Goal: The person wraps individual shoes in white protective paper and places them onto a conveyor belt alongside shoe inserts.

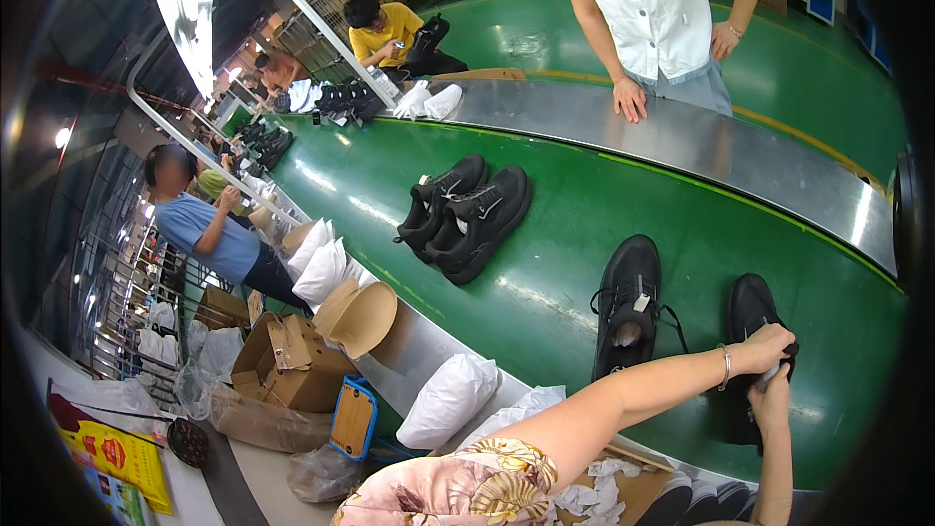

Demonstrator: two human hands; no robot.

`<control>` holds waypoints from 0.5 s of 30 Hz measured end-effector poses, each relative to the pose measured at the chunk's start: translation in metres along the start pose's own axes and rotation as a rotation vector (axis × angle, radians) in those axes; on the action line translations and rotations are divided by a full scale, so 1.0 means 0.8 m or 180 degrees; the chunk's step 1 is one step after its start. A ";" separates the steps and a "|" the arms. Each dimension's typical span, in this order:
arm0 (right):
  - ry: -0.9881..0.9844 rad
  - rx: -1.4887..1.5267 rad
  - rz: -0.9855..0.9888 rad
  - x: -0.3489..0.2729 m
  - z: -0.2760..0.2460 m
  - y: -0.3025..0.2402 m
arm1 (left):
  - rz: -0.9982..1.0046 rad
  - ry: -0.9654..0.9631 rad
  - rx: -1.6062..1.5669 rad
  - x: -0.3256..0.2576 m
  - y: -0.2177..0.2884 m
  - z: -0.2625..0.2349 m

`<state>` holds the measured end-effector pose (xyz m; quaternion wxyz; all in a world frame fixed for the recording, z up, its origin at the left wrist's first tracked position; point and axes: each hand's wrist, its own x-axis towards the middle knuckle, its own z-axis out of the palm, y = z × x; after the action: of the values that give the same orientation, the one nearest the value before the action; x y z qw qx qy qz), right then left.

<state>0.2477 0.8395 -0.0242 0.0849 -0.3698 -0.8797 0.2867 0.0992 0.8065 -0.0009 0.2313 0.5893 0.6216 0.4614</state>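
A black lace-up sneaker (750, 300) lies at the right of the green work surface, its toe pointing away from me. My left hand (767, 347), with a bracelet at the wrist, has its fingers closed on the shoe's opening. Close below it, my right hand (771, 397) is closed on the same shoe near the heel. Something greyish shows between the hands, too small to name. To their left rests a second black sneaker (628, 268), its laces loose and a small white tag on it. My left forearm partly covers its heel end.
Farther left stands a pair of black sneakers (477, 214). A steel ledge (701, 151) runs along the far side, where a person in white leans a hand. White stuffed bundles (450, 399), an open carton (282, 360) and crumpled paper (594, 497) lie on the near side.
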 end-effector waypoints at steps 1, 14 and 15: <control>-0.0199 0.0155 -0.0070 -0.007 -0.002 -0.007 | 0.0005 -0.0081 0.0020 -0.001 0.000 -0.001; 0.0426 0.1961 0.0112 0.015 0.083 0.049 | -0.0137 -0.0136 0.0141 -0.013 0.006 0.001; 0.0430 0.2215 0.0227 0.019 0.084 0.042 | -0.0197 -0.0115 0.0154 -0.014 0.005 -0.004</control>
<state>0.2328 0.8390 -0.0991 0.2537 -0.3674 -0.7083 0.5468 0.1009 0.7945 0.0006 0.2423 0.5834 0.6462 0.4282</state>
